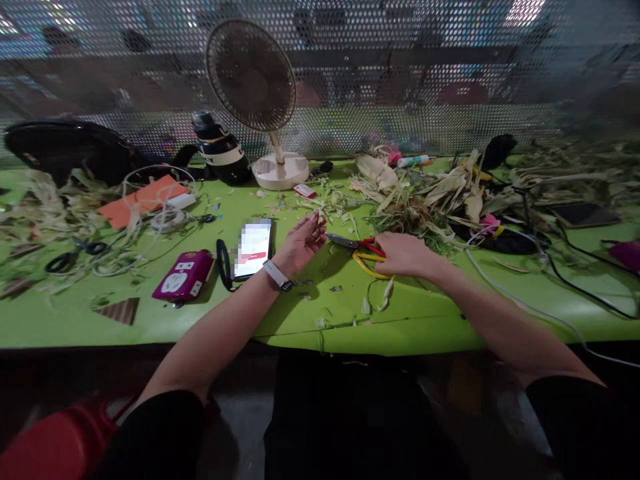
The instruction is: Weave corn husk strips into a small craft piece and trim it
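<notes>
My right hand (404, 255) grips a pair of scissors (344, 241) with one red and one yellow handle. Their blades point left and end close to the fingers of my left hand (301, 241). Those fingers are pinched together at the tips around a small pale piece that is too small to name. A phone (253, 245) with a lit screen lies just left of that wrist. Dry husk-like leaves (415, 207) and green stems are heaped beyond my right hand. Small cut scraps (385, 293) lie on the green table (300, 325) below the scissors.
A fan (281, 171) and a black bottle (223, 150) stand at the back before a perforated metal screen (350, 67). Leftward lie a purple power bank (184, 277), dark scissors (75, 253), an orange sheet (143, 201) and loops of cable. More cables (530, 307) run along the right.
</notes>
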A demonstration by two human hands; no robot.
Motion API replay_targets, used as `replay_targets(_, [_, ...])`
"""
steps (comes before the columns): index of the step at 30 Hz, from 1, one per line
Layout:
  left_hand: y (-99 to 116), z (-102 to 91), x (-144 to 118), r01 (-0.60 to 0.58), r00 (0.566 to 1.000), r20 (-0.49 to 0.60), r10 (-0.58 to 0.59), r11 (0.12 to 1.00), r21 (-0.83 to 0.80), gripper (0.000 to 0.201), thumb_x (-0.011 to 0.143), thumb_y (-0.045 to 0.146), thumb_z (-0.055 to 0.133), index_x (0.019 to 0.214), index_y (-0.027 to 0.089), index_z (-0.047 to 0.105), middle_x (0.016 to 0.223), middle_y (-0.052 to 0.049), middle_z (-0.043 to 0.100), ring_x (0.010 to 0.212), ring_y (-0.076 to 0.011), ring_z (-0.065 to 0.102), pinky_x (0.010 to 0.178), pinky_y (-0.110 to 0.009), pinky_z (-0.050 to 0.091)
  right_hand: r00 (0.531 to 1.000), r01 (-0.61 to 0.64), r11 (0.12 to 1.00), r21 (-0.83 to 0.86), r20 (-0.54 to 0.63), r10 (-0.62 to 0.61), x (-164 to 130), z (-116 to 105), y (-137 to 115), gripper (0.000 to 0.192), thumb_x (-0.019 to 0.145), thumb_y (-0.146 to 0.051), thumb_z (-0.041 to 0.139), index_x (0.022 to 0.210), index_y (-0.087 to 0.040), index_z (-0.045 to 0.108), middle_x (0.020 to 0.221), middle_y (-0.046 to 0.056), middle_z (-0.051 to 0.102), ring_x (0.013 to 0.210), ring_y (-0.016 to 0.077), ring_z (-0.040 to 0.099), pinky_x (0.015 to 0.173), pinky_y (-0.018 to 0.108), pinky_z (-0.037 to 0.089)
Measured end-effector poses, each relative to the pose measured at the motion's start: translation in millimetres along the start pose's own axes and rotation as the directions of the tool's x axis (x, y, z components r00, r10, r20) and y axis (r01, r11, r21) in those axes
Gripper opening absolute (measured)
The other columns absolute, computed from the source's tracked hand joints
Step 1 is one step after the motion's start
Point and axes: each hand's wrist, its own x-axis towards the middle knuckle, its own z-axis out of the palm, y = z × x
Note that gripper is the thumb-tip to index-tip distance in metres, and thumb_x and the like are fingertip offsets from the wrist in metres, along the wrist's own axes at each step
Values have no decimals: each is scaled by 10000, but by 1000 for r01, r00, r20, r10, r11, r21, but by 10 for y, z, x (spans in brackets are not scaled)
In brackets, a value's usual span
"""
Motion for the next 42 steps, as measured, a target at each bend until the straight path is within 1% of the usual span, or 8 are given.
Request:
replay_targets(8, [28, -24, 36, -46, 999, 6, 47, 998, -42, 63, 801, 107, 670, 813, 164, 645, 699, 32, 675, 626, -64, 644, 590, -175, 495, 989, -136, 989, 64, 73, 131, 29, -51, 82, 251, 674, -347, 616, 849, -168, 603, 823, 125, 681, 703, 247, 624, 510, 286, 357])
replay_targets(12, [81, -56, 87, -60, 998, 7, 61, 995, -84, 54, 805, 141, 683, 823, 173, 645, 696, 37, 678, 623, -51, 637, 592, -158, 493, 985, -171, 926, 337, 89, 150, 62, -130, 225, 188, 702, -353, 621, 752, -174, 591, 759, 73, 664, 630, 175, 584, 504, 259, 377])
replay_targets(14, [110, -58, 104, -67, 998, 7, 69, 992, -106, 43, 814, 153, 680, 813, 170, 641, 693, 37, 677, 616, -40, 629, 582, -140, 490, 987, -157, 818, 553, 78, 137, 65, -154, 279, 269, 694, -415, 672, 719, -177, 551, 680, 30, 607, 566, 129, 529, 488, 240, 374])
replay_targets(17, [144, -62, 126, -101, 995, -1, 101, 988, -118, 55, 819, 162, 679, 791, 179, 635, 707, 43, 680, 632, -30, 634, 584, -124, 491, 991, -135, 548, 826, 119, 64, 17, -155, 278, 444, 666, -573, 708, 762, -196, 493, 588, -45, 479, 465, 80, 417, 431, 224, 351])
replay_targets(19, [155, -76, 142, -127, 992, -7, 127, 985, -119, 63, 813, 168, 687, 786, 188, 634, 727, 46, 686, 652, -31, 643, 602, -128, 500, 987, -119, 395, 911, 152, -52, -39, -141, 234, 519, 673, -675, 663, 815, -206, 494, 574, -65, 442, 435, 71, 379, 402, 221, 344])
replay_targets(22, [153, -103, 166, -156, 988, -9, 156, 979, -131, 67, 796, 169, 703, 801, 187, 639, 747, 36, 698, 676, -42, 654, 624, -140, 508, 974, -70, 302, 951, 131, -185, -112, -111, 149, 561, 704, -738, 597, 852, -203, 523, 581, -57, 456, 436, 72, 384, 398, 221, 353])
replay_targets(34, [43, -69, 110, -138, 990, -2, 138, 988, -74, 96, 768, 163, 729, 812, 190, 648, 752, 33, 696, 684, -48, 656, 662, -158, 494, 980, 18, 367, 930, 56, -191, -136, -57, -10, 597, 736, -771, 527, 871, -190, 536, 574, -58, 450, 417, 61, 373, 369, 209, 343])
replay_targets(42, [11, -74, 114, -115, 993, 9, 116, 991, -70, 85, 770, 145, 722, 798, 192, 657, 751, 38, 690, 697, -53, 654, 662, -163, 482, 979, 59, 366, 929, 17, -201, -135, -34, -36, 633, 749, -810, 446, 845, -192, 539, 544, -56, 445, 393, 64, 385, 372, 216, 334])
